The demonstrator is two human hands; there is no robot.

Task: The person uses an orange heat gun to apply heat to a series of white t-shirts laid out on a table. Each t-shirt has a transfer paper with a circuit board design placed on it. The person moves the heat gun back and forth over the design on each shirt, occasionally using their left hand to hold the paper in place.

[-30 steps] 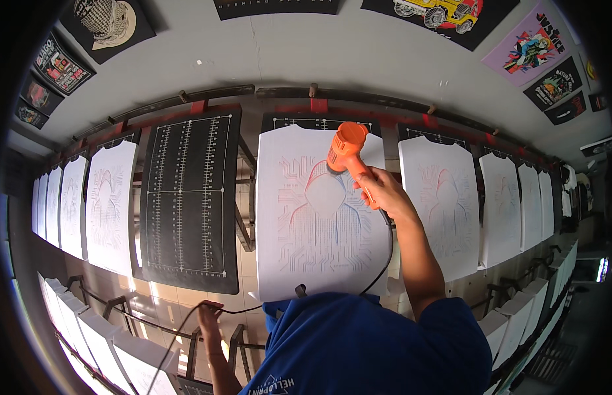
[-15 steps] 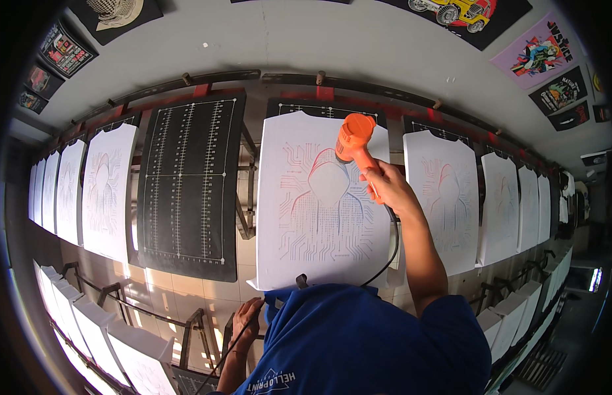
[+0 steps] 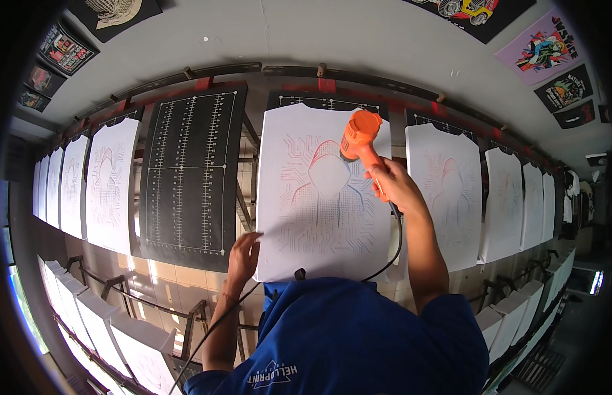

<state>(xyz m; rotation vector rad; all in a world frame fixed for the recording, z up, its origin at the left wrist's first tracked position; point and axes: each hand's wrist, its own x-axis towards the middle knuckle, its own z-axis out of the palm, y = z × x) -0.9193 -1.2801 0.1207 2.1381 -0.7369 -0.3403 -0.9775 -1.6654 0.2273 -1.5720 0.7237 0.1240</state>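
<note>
My right hand (image 3: 399, 187) grips an orange heat gun (image 3: 361, 137) by its handle. The nozzle points down and left over a white T-shirt (image 3: 279, 125) spread on a dark board. Close under the nozzle lies the shirt's red and blue print (image 3: 329, 210), a hooded figure among circuit-like lines. Beside the shirt's lower left edge is my left hand (image 3: 243, 258), fingers loosely bent and apart from the thumb, with nothing visible in them. Whether its fingertips touch the fabric I cannot tell. A black cord (image 3: 399, 247) hangs from the gun, and another stretch passes by my left wrist.
To the left stands a bare black board (image 3: 181, 191) with white measuring scales. More white printed shirts on boards (image 3: 110, 184) line both sides, including one close on the right (image 3: 444, 197). A metal rail (image 3: 359, 70) runs behind. Other boards with white shirts (image 3: 138, 342) stand lower left.
My left hand has risen from beside my waist to the shirt's lower left edge. The heat gun, still in my right hand, has shifted slightly right over the print.
</note>
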